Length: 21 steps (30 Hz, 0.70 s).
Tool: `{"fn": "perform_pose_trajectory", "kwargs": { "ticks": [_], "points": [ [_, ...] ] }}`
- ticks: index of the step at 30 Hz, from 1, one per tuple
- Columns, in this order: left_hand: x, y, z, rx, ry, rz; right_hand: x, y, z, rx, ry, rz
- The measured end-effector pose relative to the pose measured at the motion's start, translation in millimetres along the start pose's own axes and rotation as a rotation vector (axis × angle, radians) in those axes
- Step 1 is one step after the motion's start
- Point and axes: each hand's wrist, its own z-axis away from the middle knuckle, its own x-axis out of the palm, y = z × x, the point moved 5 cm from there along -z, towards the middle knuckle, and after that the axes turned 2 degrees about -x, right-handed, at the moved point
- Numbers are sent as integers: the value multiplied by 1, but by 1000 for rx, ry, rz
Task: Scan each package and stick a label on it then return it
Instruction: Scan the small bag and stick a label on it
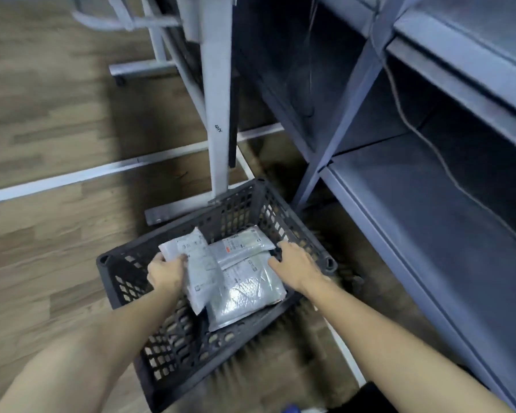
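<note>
The left grip (166, 271) pinches the near-left corner of a white-grey plastic mailer package (198, 263), thumb on top and fingers curled beneath its edge. The right grip (295, 268) lies flat with fingers fairly straight, resting on the far-right edge of the packages by the wall of the dark perforated plastic crate (125, 265), holding nothing that I can make out.

From the head view, the crate stands on the wood-pattern floor (42, 114), beside the foot of a grey metal shelving frame (429, 186). Three mailers lie stacked in the crate's far half: the pinched one toward the left wall, a grey flat package with a printed label (242, 244) against the far wall, and a larger silvery bubble-lined package (248, 290) underneath, spreading toward the right wall.

The step looks like picking one package out for scanning. To do it well, lift the pinched mailer by its corner, peeling it off the ones it overlaps so they do not drag along; the right grip can press those down. The pinched package extends away from the left grip toward the crate's middle, while the other two lie between both grips.
</note>
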Motion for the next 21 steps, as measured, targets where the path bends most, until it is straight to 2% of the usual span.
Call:
{"fn": "perform_pose_trajectory", "kwargs": {
  "ticks": [11, 16, 21],
  "points": [
    [14, 154, 132, 338, -265, 231, -130, -6, 91, -124, 309, 270],
    [12, 228, 215, 544, -362, 249, -207, -4, 146, -119, 510, 287],
    [11, 289, 295, 663, -423, 279, -276, 1, 214, -113, 692, 318]
  ]
}}
